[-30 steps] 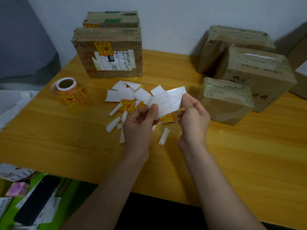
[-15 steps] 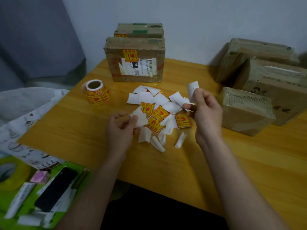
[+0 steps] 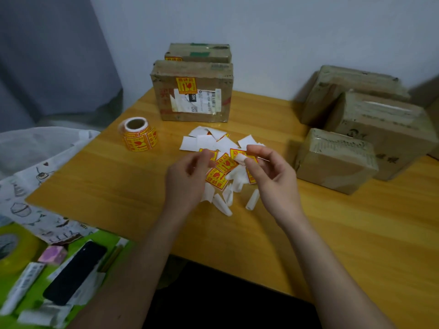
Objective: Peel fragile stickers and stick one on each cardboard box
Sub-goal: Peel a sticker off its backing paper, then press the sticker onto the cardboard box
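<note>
My left hand (image 3: pixel 187 179) and right hand (image 3: pixel 273 181) hover over a pile of loose fragile stickers and white backing scraps (image 3: pixel 221 167) on the wooden table (image 3: pixel 118 181). The right hand pinches a curled white backing scrap (image 3: pixel 240 158). The left hand's fingers are curled in a pinch, blurred, apparently on a yellow sticker (image 3: pixel 210 153). A sticker roll (image 3: pixel 139 135) stands at the left. Two boxes at the back, front box (image 3: pixel 192 100) and rear box (image 3: pixel 202 53), each carry a yellow sticker. Three boxes at the right show none: near (image 3: pixel 332 160), middle (image 3: pixel 380 129), far (image 3: pixel 351 89).
Left of the table lies a white printed cloth (image 3: pixel 35 162). Below it, on a green surface, sit a black phone (image 3: pixel 76 271), a yellow tape roll (image 3: pixel 14 245) and small items. The wall stands right behind the boxes.
The hands pulled a white piece apart, then came back together over the pile. The right hand lowered its backing scrap, which has curled. The view shifted left and down.
</note>
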